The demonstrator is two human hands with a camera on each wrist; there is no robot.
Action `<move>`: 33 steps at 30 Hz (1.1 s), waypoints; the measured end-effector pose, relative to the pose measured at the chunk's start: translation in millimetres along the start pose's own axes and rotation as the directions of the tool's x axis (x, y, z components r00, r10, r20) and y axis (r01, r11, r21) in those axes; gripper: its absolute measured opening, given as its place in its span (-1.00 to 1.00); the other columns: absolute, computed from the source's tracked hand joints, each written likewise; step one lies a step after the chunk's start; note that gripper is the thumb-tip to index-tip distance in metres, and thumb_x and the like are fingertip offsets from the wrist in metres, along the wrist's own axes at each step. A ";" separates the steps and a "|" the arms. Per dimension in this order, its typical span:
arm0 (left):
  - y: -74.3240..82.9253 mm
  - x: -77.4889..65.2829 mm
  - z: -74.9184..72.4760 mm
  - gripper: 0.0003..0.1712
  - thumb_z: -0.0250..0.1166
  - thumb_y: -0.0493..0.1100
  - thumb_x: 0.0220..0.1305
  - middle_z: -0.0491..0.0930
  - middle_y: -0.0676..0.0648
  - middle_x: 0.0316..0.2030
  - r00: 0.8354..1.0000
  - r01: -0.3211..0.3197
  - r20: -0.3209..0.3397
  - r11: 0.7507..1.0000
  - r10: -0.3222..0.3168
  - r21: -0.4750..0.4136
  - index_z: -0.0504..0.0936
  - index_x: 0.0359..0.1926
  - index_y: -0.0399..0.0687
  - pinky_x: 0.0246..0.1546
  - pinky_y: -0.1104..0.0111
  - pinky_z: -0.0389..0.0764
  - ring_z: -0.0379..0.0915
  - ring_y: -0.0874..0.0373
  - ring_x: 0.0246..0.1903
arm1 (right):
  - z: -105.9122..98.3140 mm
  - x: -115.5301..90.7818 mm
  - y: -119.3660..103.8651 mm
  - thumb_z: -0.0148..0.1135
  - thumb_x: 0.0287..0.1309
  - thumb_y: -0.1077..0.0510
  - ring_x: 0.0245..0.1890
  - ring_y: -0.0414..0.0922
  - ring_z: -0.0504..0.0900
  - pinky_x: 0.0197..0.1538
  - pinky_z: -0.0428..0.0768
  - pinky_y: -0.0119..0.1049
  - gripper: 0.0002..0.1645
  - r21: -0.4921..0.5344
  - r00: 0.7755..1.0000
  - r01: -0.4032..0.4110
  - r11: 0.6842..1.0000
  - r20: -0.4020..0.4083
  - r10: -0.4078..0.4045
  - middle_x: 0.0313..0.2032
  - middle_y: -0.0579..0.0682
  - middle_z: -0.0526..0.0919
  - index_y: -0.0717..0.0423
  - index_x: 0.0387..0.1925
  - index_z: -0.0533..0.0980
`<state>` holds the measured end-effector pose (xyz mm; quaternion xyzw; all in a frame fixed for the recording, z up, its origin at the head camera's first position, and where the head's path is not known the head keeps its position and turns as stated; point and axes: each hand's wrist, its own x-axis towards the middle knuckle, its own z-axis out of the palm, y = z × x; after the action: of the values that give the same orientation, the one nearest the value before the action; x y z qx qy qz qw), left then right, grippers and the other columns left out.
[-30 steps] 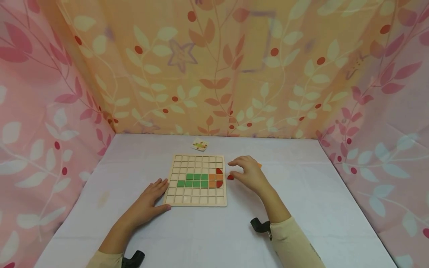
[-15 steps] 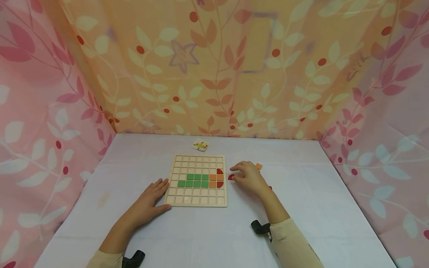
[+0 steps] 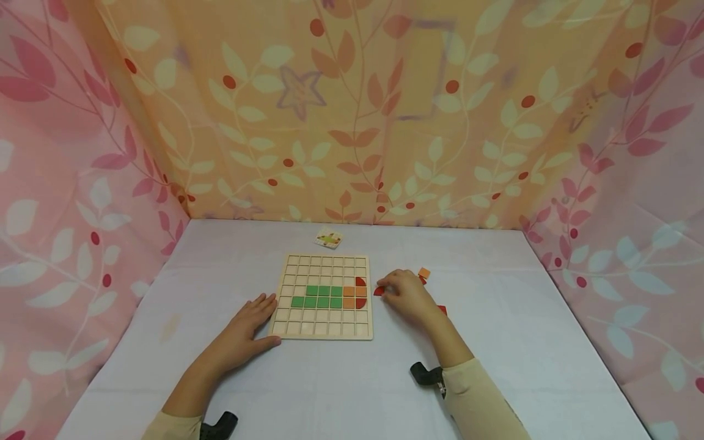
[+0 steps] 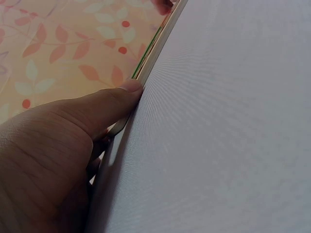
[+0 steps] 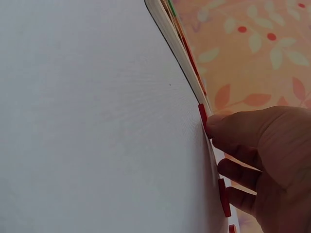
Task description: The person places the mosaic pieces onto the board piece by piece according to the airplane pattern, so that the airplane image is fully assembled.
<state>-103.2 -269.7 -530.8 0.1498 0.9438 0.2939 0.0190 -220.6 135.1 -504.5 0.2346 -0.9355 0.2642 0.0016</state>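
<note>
A wooden grid board [image 3: 319,330] lies on the white table. Set in its cells are several green square tiles [image 3: 323,301], orange square tiles [image 3: 349,302] and red rounded tiles [image 3: 360,303]. My left hand [image 3: 244,330] rests flat at the board's left side, thumb at its near left corner; the left wrist view shows the thumb [image 4: 109,104] on the board's edge. Just off the board's right side, my right hand [image 3: 409,297] pinches a red tile [image 3: 379,291] with a rounded edge, low at the tabletop. In the right wrist view the thumb [image 5: 238,126] presses against that red tile.
Beside the right hand lie a loose orange tile [image 3: 425,273] and a red tile [image 3: 442,309], partly behind the wrist. A small patterned card [image 3: 329,239] sits beyond the board. Patterned curtains [image 3: 352,122] enclose the table's back and sides.
My right hand has lowered and drawn slightly nearer, its thumb and index finger closing on the red tile. More of the loose orange and red tiles shows. The left hand stays put.
</note>
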 end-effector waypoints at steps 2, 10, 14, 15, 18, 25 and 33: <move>-0.5 0.0 0.8 0.06 0.47 0.21 0.19 0.12 -0.02 0.59 1.000 -0.001 -0.001 1.000 0.001 0.002 0.23 0.56 -0.12 0.61 -0.01 -0.13 -0.12 -0.10 0.61 | 1.0 -0.9 0.5 0.44 0.16 0.21 0.12 0.03 0.55 0.29 0.51 -0.01 -0.66 -0.012 1.000 0.007 1.000 -0.002 -0.007 -0.03 -0.04 0.71 0.01 0.00 0.72; -1.5 0.0 1.4 0.06 0.47 0.20 0.20 0.12 -0.03 0.59 1.000 -0.004 0.002 1.000 0.004 0.003 0.23 0.56 -0.13 0.61 0.00 -0.14 -0.13 -0.10 0.61 | 4.1 -1.5 2.3 0.45 0.18 0.21 0.11 0.02 0.54 0.28 0.51 -0.02 -0.67 -0.017 1.000 0.015 1.000 -0.020 -0.015 -0.04 -0.05 0.70 0.00 0.00 0.73; -0.6 -0.3 0.7 0.06 0.47 0.19 0.21 0.12 -0.05 0.59 1.000 -0.004 0.002 1.000 0.004 0.001 0.23 0.56 -0.15 0.61 -0.01 -0.14 -0.13 -0.12 0.61 | 5.9 -0.7 3.5 0.44 0.20 0.19 0.10 0.00 0.53 0.27 0.50 -0.03 -0.69 -0.032 1.000 0.017 0.999 -0.022 -0.018 -0.04 -0.07 0.69 -0.03 0.00 0.73; -0.3 -0.3 0.5 0.06 0.47 0.19 0.21 0.12 -0.05 0.59 1.000 -0.005 0.003 1.000 0.005 0.000 0.23 0.56 -0.15 0.61 -0.01 -0.14 -0.13 -0.12 0.61 | 6.1 -0.6 3.6 0.44 0.20 0.19 0.10 0.00 0.53 0.27 0.50 -0.02 -0.69 -0.035 1.000 0.018 0.999 -0.024 -0.019 -0.04 -0.08 0.68 -0.03 0.00 0.73; 0.1 -0.2 0.3 0.05 0.47 0.19 0.21 0.13 -0.06 0.59 1.000 -0.007 0.002 1.000 0.007 -0.002 0.23 0.56 -0.16 0.61 -0.01 -0.14 -0.12 -0.12 0.61 | 6.2 -0.3 3.1 0.44 0.20 0.18 0.09 -0.01 0.53 0.26 0.49 -0.03 -0.70 -0.040 0.999 0.020 0.999 -0.026 -0.021 -0.06 -0.09 0.68 -0.05 -0.01 0.73; 0.5 -0.4 0.2 0.05 0.47 0.19 0.21 0.13 -0.06 0.58 1.000 -0.008 -0.002 1.000 0.008 0.000 0.23 0.55 -0.17 0.61 -0.01 -0.13 -0.12 -0.12 0.61 | 6.1 -0.2 1.9 0.42 0.22 0.19 0.08 -0.01 0.53 0.27 0.48 -0.04 -0.73 -0.046 1.000 0.015 0.999 -0.024 -0.016 -0.09 -0.10 0.68 -0.05 -0.04 0.74; -0.5 -0.3 -0.1 0.06 0.46 0.21 0.21 0.13 -0.05 0.58 1.000 -0.009 -0.005 1.000 0.009 0.006 0.24 0.55 -0.15 0.59 -0.07 -0.10 -0.11 -0.12 0.60 | 5.1 -0.9 -0.3 0.43 0.21 0.19 0.09 -0.02 0.53 0.26 0.49 -0.05 -0.74 -0.045 1.000 0.009 0.999 -0.029 -0.010 -0.09 -0.10 0.68 -0.04 -0.05 0.74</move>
<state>-103.1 -270.2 -531.0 0.1536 0.9441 0.2914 0.0149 -219.1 132.7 -508.8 0.2350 -0.9400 0.2465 0.0218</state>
